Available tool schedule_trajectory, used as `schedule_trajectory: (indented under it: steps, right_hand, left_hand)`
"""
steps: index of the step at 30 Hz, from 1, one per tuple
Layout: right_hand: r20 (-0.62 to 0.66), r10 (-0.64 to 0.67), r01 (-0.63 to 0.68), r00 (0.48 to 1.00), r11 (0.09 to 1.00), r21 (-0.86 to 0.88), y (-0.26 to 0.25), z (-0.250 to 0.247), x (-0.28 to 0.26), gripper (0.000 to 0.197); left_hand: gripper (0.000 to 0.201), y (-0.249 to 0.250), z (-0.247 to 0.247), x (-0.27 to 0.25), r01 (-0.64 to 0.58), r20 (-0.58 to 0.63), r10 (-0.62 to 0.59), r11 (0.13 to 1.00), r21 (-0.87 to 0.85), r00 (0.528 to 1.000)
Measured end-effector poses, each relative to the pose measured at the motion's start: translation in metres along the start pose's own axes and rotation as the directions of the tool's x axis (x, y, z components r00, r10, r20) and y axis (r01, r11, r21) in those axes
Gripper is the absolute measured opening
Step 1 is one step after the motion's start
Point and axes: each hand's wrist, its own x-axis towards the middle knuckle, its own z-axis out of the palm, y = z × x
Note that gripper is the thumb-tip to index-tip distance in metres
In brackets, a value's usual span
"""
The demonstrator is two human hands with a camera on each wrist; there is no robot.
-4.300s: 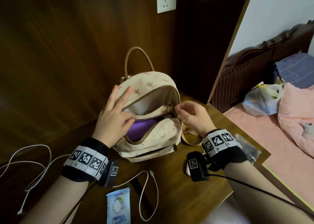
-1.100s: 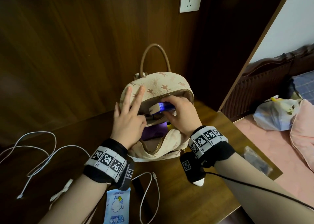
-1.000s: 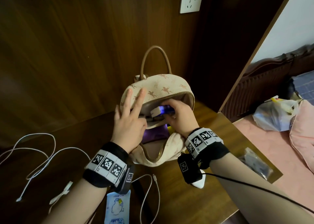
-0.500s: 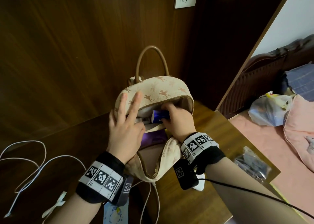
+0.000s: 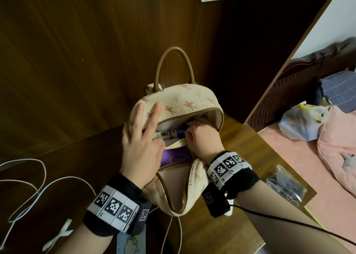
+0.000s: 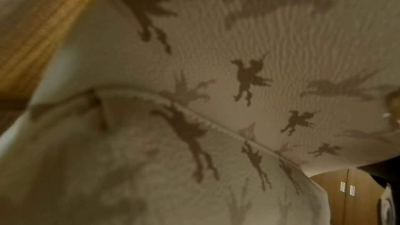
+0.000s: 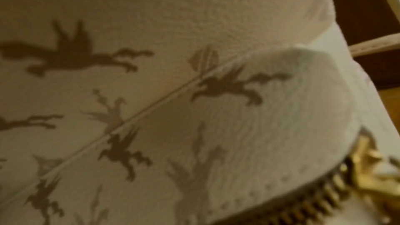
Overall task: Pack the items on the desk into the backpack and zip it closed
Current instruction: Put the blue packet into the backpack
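Observation:
A cream backpack [image 5: 185, 103] with a brown horse print stands unzipped on the wooden desk [image 5: 248, 147]. My left hand [image 5: 142, 138] holds the left rim of its mouth, index and middle fingers straight on the top flap. My right hand [image 5: 200, 136] reaches inside the opening, fingers curled on a blue-and-white tube [image 5: 171, 133] that lies across the mouth. A purple item [image 5: 175, 156] sits lower in the bag. Both wrist views are filled with backpack fabric [image 6: 216, 91]; the right one also shows the gold zipper [image 7: 357, 168]. No fingers show in either.
A white cable [image 5: 28, 186] loops on the desk at left. A thin cable [image 5: 180, 234] and a tissue pack [image 5: 131, 244] lie near the front edge. A clear bag of dark items [image 5: 285, 186] rests at the desk's right corner. A bed [image 5: 327, 157] lies beyond.
My right hand has carried the blue-and-white tube from above the opening down into the backpack. The left hand keeps its hold on the rim.

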Motion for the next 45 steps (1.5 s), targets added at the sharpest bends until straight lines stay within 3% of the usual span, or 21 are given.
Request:
schedule_trajectory:
  steps: [12,16,19,22,24,29,33,35,39,42,45]
  right_hand:
    - [0.119,-0.051,0.057,0.992,0.997,-0.046,-0.004,-0.02,-0.011,0.083]
    - [0.125,-0.074,0.08,0.989,0.996,-0.039,-0.002,-0.022,-0.01,0.087]
    - [0.127,-0.112,0.111,0.986,0.994,0.018,-0.002,-0.026,-0.012,0.078]
    - [0.09,-0.135,0.121,0.987,0.982,0.144,-0.001,-0.036,-0.016,0.041]
    - [0.058,-0.155,0.139,0.986,0.968,0.211,0.0,-0.043,-0.02,0.029]
    - [0.023,-0.126,0.113,0.992,0.943,0.313,-0.007,-0.053,-0.03,0.027]
    - [-0.003,-0.089,0.084,0.996,0.92,0.383,-0.013,-0.059,-0.034,0.028]
    - [-0.006,-0.085,0.08,0.996,0.91,0.407,-0.017,-0.064,-0.037,0.028]
    - [-0.036,-0.129,0.132,0.991,0.884,0.448,-0.033,-0.079,-0.046,0.028]
    - [-0.063,-0.206,0.21,0.977,0.855,0.474,-0.054,-0.095,-0.053,0.027]
    - [-0.064,-0.288,0.282,0.955,0.825,0.489,-0.079,-0.109,-0.059,0.025]
  left_hand:
    - [0.011,-0.001,0.002,-0.001,0.01,-0.006,-0.01,1.0,-0.006,1.0]
    - [0.011,-0.001,0.001,-0.001,0.017,0.006,-0.017,1.0,-0.006,1.0]
    - [0.011,-0.001,0.0,0.0,0.016,0.0,-0.016,1.0,-0.009,1.0]
    - [0.011,-0.003,0.0,0.002,0.012,-0.002,-0.012,1.0,-0.014,1.0]
    - [0.009,-0.004,0.0,0.001,0.013,0.008,-0.013,1.0,-0.011,1.0]
    - [0.007,-0.01,-0.006,0.0,-0.065,-0.02,0.063,0.993,-0.103,0.998]
    - [0.019,-0.021,-0.013,-0.001,-0.204,-0.129,0.178,0.951,-0.232,0.976]
    - [0.024,-0.024,-0.019,-0.004,-0.215,-0.162,0.175,0.937,-0.277,0.971]
    - [0.021,-0.032,-0.025,-0.018,-0.154,-0.2,0.087,0.923,-0.352,0.976]
    - [0.007,-0.041,-0.024,-0.032,-0.049,-0.146,0.0,0.943,-0.329,0.989]
    - [0.008,-0.053,-0.024,-0.047,0.046,-0.078,-0.073,0.95,-0.308,0.994]
